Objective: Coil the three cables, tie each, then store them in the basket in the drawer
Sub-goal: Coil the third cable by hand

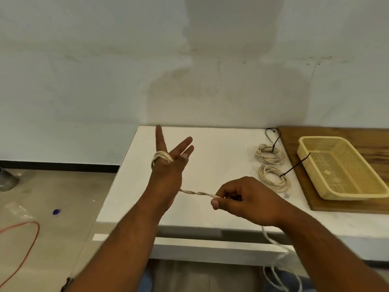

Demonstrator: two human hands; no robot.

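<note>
Basket [324, 138] on board [336, 205], 2 tied coils [265, 159] [271, 182] beside

Orange cord [29, 222] and small blue object [56, 211] on grey floor [63, 186].

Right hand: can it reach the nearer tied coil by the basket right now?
Probably yes for the path: bare table lies between the right hand and the nearer tied coil. But it is pinching the third cable strung to the left hand, so it isn't free.

L hand [168, 171] up, fingers straight & splayed toward far side; R hand [246, 197] right of it, fingers curled, pinching cable [197, 193].
</note>
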